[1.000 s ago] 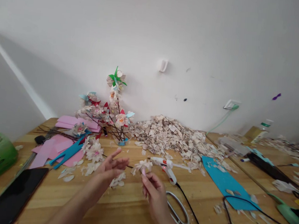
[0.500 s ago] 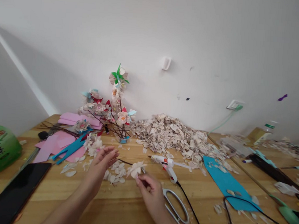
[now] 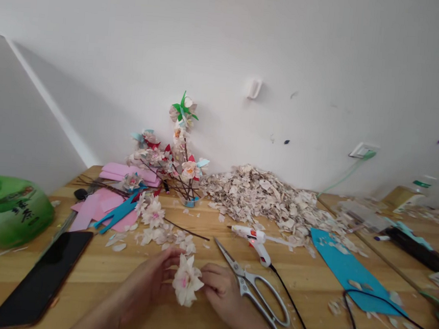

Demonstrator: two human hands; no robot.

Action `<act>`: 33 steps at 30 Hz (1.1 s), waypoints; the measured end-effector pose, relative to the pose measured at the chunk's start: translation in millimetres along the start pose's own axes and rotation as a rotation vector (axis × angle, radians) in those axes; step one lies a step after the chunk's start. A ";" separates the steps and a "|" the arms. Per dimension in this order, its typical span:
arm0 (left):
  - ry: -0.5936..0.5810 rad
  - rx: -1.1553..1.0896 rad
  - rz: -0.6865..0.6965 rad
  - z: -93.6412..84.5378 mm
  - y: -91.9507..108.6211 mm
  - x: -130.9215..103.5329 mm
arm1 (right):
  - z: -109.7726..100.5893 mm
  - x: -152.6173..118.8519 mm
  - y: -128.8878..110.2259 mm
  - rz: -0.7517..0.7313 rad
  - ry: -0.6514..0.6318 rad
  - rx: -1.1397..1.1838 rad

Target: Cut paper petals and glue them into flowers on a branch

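A cream artificial flower (image 3: 187, 280) with a pink centre faces me, low over the front of the table. My right hand (image 3: 222, 293) is closed, its thumb and fingers pinching the flower at its right side. From the left, my left hand (image 3: 151, 284) curls its fingers round the back of the same flower, which hides the fingertips. Just right of my right hand lie metal scissors (image 3: 246, 277), nearly shut. Beyond my hands are loose pale petals (image 3: 163, 236) and another flower (image 3: 153, 214) on a dark stem (image 3: 186, 228).
A white glue gun (image 3: 253, 237) trails a black cord. Behind it rises a heap of dried petals (image 3: 259, 191). Finished flowers (image 3: 188, 171) stand in a clear cup (image 3: 189, 201). Left are a phone (image 3: 42, 279) and a green bottle (image 3: 11, 210); right, a blue sheet (image 3: 349, 268).
My right hand has turned the flower to face me and drawn it closer. My left hand has come down from above the petals to the flower's left side. The view has shifted left.
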State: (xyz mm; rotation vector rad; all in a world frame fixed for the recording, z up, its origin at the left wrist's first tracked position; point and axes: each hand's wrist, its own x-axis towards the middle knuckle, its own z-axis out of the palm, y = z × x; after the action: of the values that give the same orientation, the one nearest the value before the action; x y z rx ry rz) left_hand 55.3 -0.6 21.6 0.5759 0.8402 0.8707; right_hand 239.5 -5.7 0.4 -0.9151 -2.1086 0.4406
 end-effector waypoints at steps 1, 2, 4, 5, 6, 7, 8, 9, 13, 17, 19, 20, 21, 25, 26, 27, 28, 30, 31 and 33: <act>-0.018 -0.012 0.004 1.5 0.0 -3.2 | -0.2 0.3 0.1 0.008 0.004 0.005; -0.032 -0.015 0.011 3.2 0.7 -6.0 | -0.2 0.5 0.3 0.017 0.006 0.007; -0.058 -0.020 0.022 5.5 2.0 -9.1 | 0.7 0.7 1.3 0.026 -0.005 0.014; -0.063 -0.023 0.032 5.5 1.5 -8.9 | 1.6 0.6 1.9 0.027 -0.014 0.015; -0.059 -0.023 0.052 4.6 0.1 -7.6 | 2.7 0.3 2.6 0.026 -0.025 0.016; -0.047 -0.017 0.079 2.7 -2.1 -5.2 | 4.0 0.0 3.2 0.026 -0.035 0.016; -0.033 -0.005 0.106 0.1 -4.8 -2.4 | 5.1 -0.3 3.6 0.028 -0.045 0.015; -0.023 0.013 0.133 -3.0 -7.4 0.6 | 6.1 -0.6 3.9 0.032 -0.053 0.014; 0.000 0.075 0.184 -14.2 -10.6 4.9 | 6.1 -0.3 4.5 0.057 -0.081 0.003; 0.007 0.204 0.168 -17.7 0.4 -5.3 | 1.8 0.4 10.7 0.232 0.011 0.017; 0.001 0.291 0.161 -17.7 7.1 -10.6 | 0.1 -0.3 16.5 0.347 0.113 0.066; 0.004 0.328 0.170 -17.7 9.8 -12.3 | -0.6 -1.0 19.6 0.398 0.155 0.103; 0.008 0.361 0.181 -18.0 11.9 -13.3 | -1.2 -1.6 22.3 0.446 0.188 0.143; -0.014 0.458 0.162 -22.7 12.4 -9.2 | -5.4 -2.0 27.4 0.572 0.271 0.323; -0.032 0.473 0.148 -24.5 11.1 -7.1 | -7.5 -1.1 26.9 0.590 0.310 0.371; -0.047 0.484 0.137 -26.4 9.4 -4.9 | -10.0 0.3 26.0 0.606 0.358 0.427; -0.056 0.491 0.133 -28.2 7.6 -3.0 | -13.0 2.0 24.9 0.623 0.414 0.488; -0.061 0.500 0.129 -31.4 4.3 0.0 | -19.7 6.1 22.3 0.654 0.528 0.617; -0.060 0.507 0.128 -32.7 3.0 1.0 | -23.2 8.2 21.1 0.673 0.581 0.677; -0.053 0.526 0.130 -34.9 1.5 2.1 | -29.9 11.7 18.7 0.727 0.656 0.789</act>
State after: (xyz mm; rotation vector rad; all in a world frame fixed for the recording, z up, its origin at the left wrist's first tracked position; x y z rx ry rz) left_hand 26.7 5.6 2.4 1.1185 0.9968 0.7462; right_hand 266.0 15.9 14.9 -1.0987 -0.8310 1.0672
